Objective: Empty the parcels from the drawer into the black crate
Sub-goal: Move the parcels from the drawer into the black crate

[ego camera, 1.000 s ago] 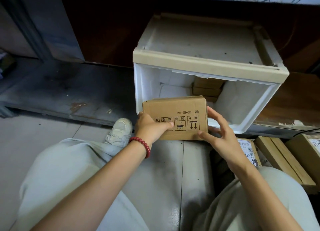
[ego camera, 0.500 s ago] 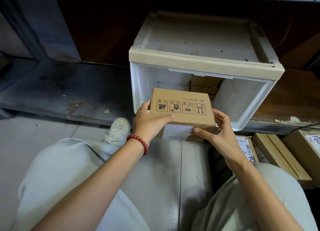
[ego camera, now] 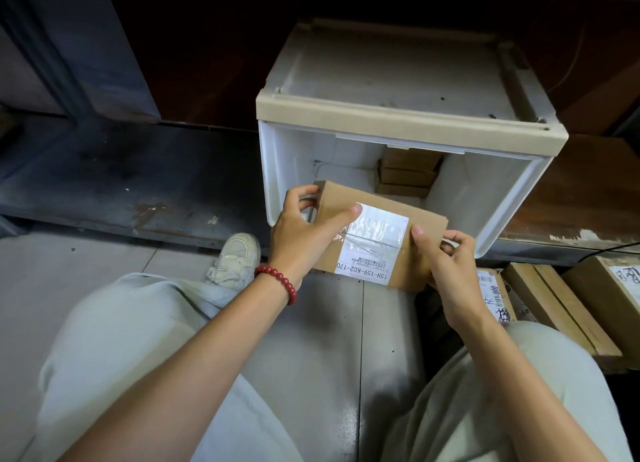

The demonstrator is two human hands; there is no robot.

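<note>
Both hands hold one brown cardboard parcel (ego camera: 370, 216) in front of the open white plastic drawer (ego camera: 464, 198). Its face with a white shipping label is turned up toward me. My left hand (ego camera: 301, 233) grips its left end, thumb on the label. My right hand (ego camera: 446, 264) grips the right end. Deep inside the drawer, a stack of flat brown parcels (ego camera: 405, 176) remains against the back wall. The black crate's dark edge (ego camera: 429, 309) shows at the lower right, partly hidden by my right arm and knee.
Labelled cardboard boxes (ego camera: 561, 309) lie at the right, beside my right knee. My legs in pale trousers and a white shoe (ego camera: 235, 257) fill the grey tiled floor in front. A dark worn platform (ego camera: 121, 181) runs left of the drawer.
The parcel has been rotated in both hands: the side with printed handling symbols faced me before, and the labelled face is on top now. It stays in front of the drawer mouth.
</note>
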